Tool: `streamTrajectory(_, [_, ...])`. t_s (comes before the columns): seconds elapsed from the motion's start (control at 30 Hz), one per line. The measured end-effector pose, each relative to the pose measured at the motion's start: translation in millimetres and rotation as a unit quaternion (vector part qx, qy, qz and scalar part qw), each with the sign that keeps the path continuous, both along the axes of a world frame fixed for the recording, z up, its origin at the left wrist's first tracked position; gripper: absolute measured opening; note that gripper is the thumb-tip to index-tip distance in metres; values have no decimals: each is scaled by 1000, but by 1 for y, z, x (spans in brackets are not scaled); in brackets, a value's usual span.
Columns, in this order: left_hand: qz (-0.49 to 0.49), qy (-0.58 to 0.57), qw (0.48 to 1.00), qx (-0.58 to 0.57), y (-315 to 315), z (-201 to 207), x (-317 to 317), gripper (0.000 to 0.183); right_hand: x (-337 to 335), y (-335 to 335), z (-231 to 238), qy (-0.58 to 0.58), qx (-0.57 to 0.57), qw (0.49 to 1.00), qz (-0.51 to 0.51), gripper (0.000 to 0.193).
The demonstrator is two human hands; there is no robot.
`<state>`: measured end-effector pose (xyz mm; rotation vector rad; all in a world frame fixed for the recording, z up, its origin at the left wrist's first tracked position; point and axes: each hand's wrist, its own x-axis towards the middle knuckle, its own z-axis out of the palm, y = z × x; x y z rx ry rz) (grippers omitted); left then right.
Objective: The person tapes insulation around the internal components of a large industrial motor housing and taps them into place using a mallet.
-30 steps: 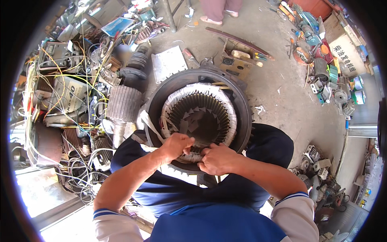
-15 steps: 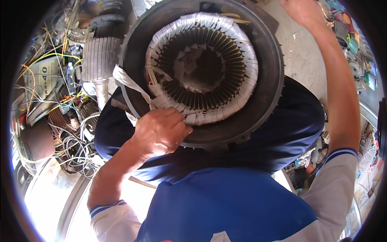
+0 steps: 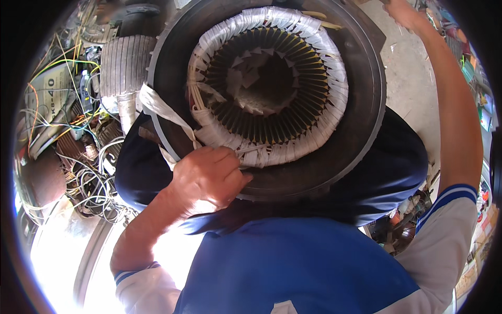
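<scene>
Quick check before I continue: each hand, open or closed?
Left hand: curled closed by the white-wrapped ring; anything gripped is hidden.
Right hand: cut off at the edge, can't tell.

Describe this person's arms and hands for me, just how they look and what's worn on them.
The left hand and right hand wear no gloves, and no watch shows on either wrist. The forearms are bare. Both short sleeves are whitish, ending in blue cuffs with white striping, and join a blue shirt front.
</scene>
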<state>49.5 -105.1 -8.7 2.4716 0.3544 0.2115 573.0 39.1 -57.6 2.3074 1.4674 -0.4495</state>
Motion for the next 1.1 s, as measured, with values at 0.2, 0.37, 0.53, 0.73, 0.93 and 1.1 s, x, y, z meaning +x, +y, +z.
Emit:
streamTrajectory(0.2, [-15, -41, 999, 7, 2, 2, -1, 34, 5, -120, 85, 195, 221, 948, -118, 41])
streamTrajectory(0.37, [-11, -105, 994, -25, -9, 3, -8, 36, -151, -243, 169, 405, 352, 813, -228, 54])
streamTrajectory(0.53, [19, -153, 987, -42, -21, -2, -10, 35, -248, -261, 206, 404, 138, 879, -212, 64])
streamTrajectory(0.73, [64, -150, 985, -64, -23, -3, -16, 32, -297, -199, 179, 344, -202, 917, -18, 61])
streamTrajectory(0.93, [83, -156, 982, -69, -26, -5, -11, 37, -279, -212, 175, 245, -40, 969, 2, 62])
streamTrajectory(1.1, [97, -132, 985, -56, -25, -3, -11, 40, -279, -207, 153, 273, -183, 943, 54, 66])
